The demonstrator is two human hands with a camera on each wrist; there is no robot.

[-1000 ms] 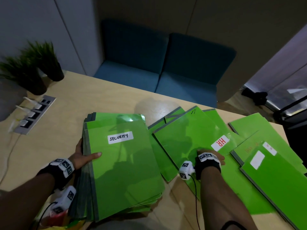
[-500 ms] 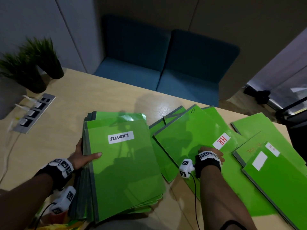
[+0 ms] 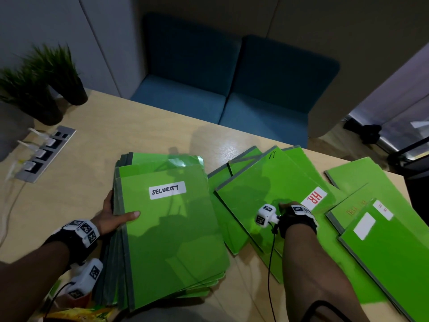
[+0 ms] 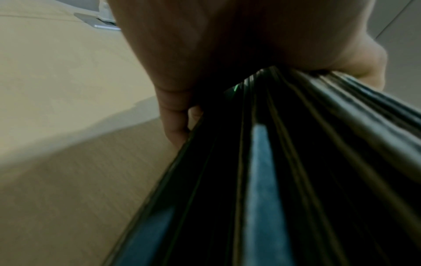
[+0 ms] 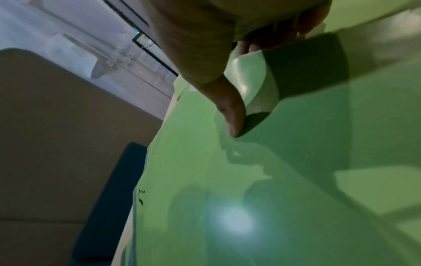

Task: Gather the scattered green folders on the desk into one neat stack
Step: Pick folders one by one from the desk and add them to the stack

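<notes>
Little changes since a second ago — my left hand (image 3: 109,216) still clamps the stack (image 3: 167,233) at lower left, my right hand (image 3: 291,209) still pinches the HR folder (image 3: 267,194) at centre right, unlifted — gathering stalls.

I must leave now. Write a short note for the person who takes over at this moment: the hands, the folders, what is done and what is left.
Left hand: grips the spine side of the stack, thumb on the SECURITY folder on top.
Right hand: on the HR folder; fingers curl at its edge, thumb on the cover.
Done: several folders are gathered in the stack, edges still uneven.
Left: the HR folder, those under it, and the right group remain on the desk. Add them, then square the stack.
</notes>
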